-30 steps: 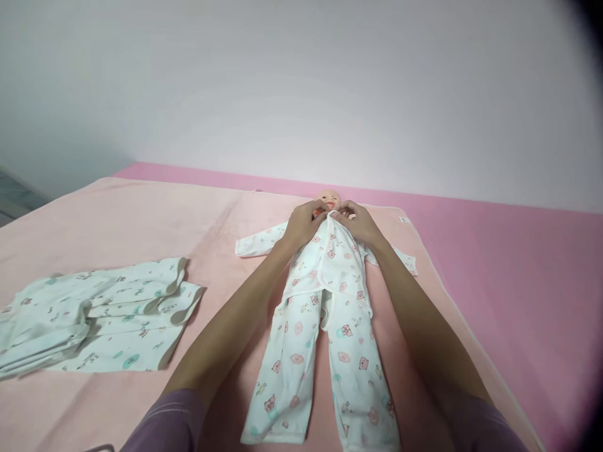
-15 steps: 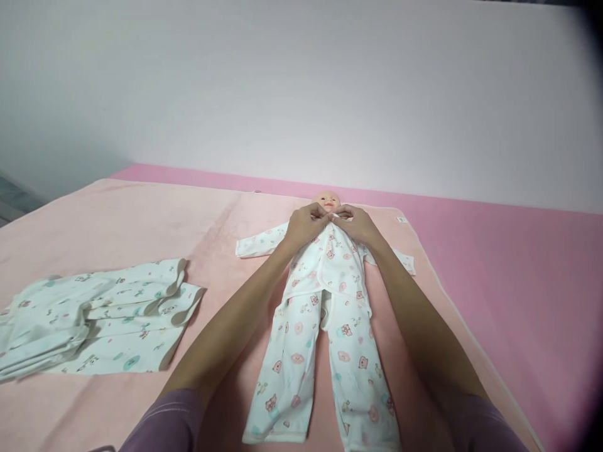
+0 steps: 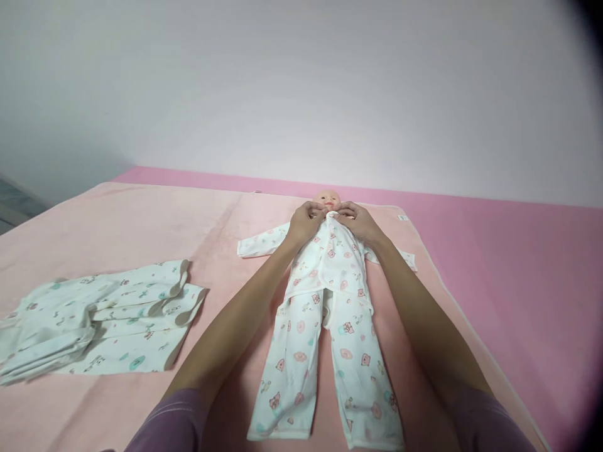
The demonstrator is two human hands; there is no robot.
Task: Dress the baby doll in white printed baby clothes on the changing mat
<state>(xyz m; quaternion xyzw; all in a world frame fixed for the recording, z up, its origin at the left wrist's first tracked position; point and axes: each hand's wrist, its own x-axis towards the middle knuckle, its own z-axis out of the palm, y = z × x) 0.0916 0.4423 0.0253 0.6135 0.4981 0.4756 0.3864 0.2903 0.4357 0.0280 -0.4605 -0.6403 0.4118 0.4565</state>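
A baby doll (image 3: pixel 328 198) lies on its back, its head at the far end. It is dressed in a white printed baby shirt (image 3: pixel 325 267) and matching pants (image 3: pixel 299 358). My left hand (image 3: pixel 306 223) is closed on the left side of the shirt's collar, just below the doll's chin. Opposite it, my right hand (image 3: pixel 358 223) pinches the collar's right side. Between the two hands the shirt's neck front shows closed. The sleeves stretch out to both sides, and the doll's own hands are hidden in them.
Folded white printed baby clothes (image 3: pixel 117 320) lie to the left. Under everything is a peach blanket (image 3: pixel 198 220) with a small white label at its far right corner. A pink surface (image 3: pixel 509 270) extends beyond it on the right, and a pale wall (image 3: pixel 301 94) rises behind.
My fingers have drawn slightly apart, leaving more of the collar front in sight between them. The view has shifted a little; the doll and the folded clothes lie as before.
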